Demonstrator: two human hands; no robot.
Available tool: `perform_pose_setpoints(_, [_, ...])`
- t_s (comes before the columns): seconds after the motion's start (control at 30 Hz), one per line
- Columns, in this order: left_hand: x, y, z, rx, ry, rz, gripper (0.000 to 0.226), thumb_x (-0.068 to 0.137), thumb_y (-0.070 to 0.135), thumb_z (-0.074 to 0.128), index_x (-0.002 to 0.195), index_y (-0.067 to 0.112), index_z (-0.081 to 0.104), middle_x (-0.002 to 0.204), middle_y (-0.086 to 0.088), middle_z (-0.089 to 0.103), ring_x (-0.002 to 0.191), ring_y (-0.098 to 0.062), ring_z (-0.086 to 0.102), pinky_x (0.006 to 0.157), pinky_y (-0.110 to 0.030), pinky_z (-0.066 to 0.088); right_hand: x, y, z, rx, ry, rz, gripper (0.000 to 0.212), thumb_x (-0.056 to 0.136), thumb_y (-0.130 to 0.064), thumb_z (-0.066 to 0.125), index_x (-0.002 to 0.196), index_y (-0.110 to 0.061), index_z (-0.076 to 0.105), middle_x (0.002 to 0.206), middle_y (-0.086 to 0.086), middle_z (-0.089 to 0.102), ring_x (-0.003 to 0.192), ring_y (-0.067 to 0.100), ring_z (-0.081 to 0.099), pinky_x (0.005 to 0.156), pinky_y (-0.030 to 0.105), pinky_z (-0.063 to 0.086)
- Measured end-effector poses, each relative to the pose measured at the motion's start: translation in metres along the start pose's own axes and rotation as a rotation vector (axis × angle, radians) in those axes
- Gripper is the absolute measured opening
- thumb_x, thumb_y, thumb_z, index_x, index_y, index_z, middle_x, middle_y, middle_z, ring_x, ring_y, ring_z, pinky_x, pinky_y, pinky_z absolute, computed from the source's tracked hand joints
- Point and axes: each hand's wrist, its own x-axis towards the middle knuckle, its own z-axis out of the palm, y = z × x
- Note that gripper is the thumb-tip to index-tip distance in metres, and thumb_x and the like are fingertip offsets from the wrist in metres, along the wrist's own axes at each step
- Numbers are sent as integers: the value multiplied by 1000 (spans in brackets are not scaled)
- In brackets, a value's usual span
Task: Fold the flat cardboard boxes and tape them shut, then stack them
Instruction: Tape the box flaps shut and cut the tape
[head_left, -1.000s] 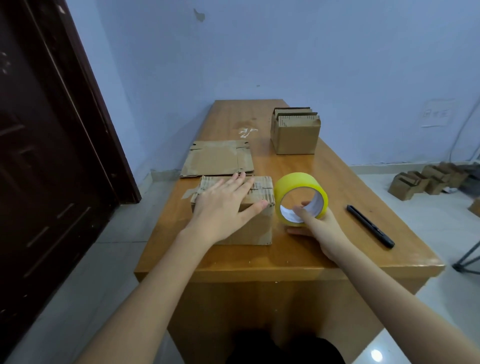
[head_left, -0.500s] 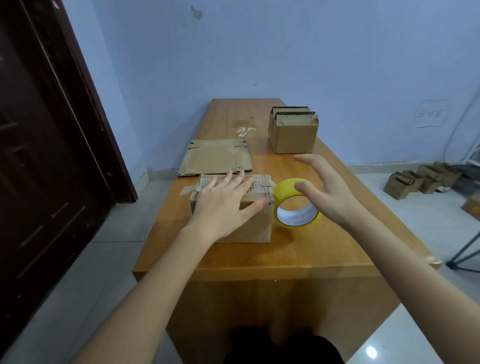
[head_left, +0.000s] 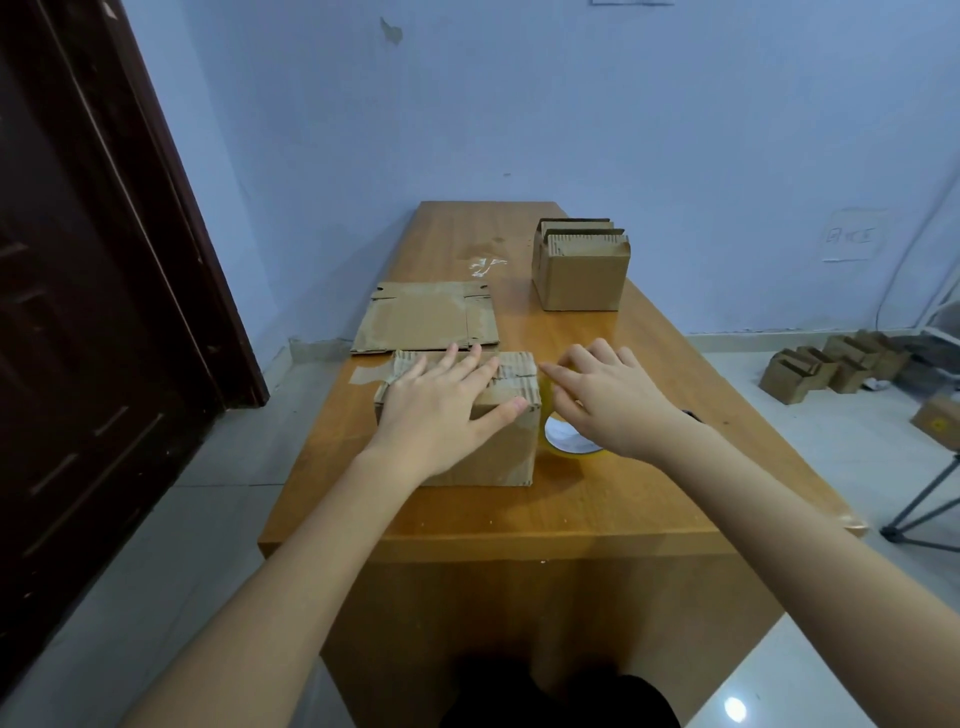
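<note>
A long wooden table (head_left: 597, 512) stands against a pale blue wall (head_left: 571, 104). A dark brown door (head_left: 78, 312) is at the left. The tiled floor (head_left: 810, 665) reflects a light.

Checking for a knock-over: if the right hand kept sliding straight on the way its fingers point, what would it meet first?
Probably the folded box under the left hand: the right hand, over the tape roll, points left at its top corner. Depth is unclear.
</note>
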Motion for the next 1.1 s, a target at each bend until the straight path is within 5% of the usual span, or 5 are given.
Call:
perform_pose_setpoints(0.23, [-1, 2, -3, -9, -20, -10, 76, 86, 72, 9, 150, 31, 17, 157, 8, 12, 145, -11, 8, 118, -37, 9, 1, 1, -12, -16, -171, 12, 51, 103, -37, 13, 151, -21, 22, 141, 0, 42, 124, 19, 38, 98, 33, 31])
perform_pose_setpoints(0.37, [-2, 2, -7, -19, -19, 0, 74, 89, 69, 14, 150, 28, 18, 157, 6, 13, 146, -13, 9, 117, -37, 9, 16, -24, -37, 82, -133, -11, 57, 103, -40, 11, 153, -12, 11, 160, 3, 14, 148, 15, 6, 119, 39, 2])
perform_pose_setpoints(0.5, [-3, -1, -9, -18, -42, -7, 70, 96, 52, 30, 152, 16, 7, 159, -2, 7, 146, -16, 8, 117, -34, 10, 21, -59, -27, 284, -199, -32, 57, 104, -36, 12, 153, -8, 6, 161, 6, 6, 148, 14, 2, 120, 30, 0])
perform_pose_setpoints(0.77, [-17, -23, -11, 63, -52, -147, 100, 74, 82, 14, 151, 18, 14, 159, -4, 9, 146, -20, 2, 119, -42, 5, 22, -63, -19, 317, -206, -1, 61, 103, -42, 15, 152, -7, 8, 160, 9, 3, 148, 17, -1, 120, 30, -2])
perform_pose_setpoints(1.1, [-29, -24, 4, -1012, 287, -550, 112, 60, 47, 83, 150, 23, 21, 153, 6, 30, 138, -17, 31, 107, -38, 33, 23, -64, -20, 324, -221, 10, 61, 103, -42, 15, 152, -7, 7, 160, 9, 2, 148, 17, -1, 119, 30, -2])
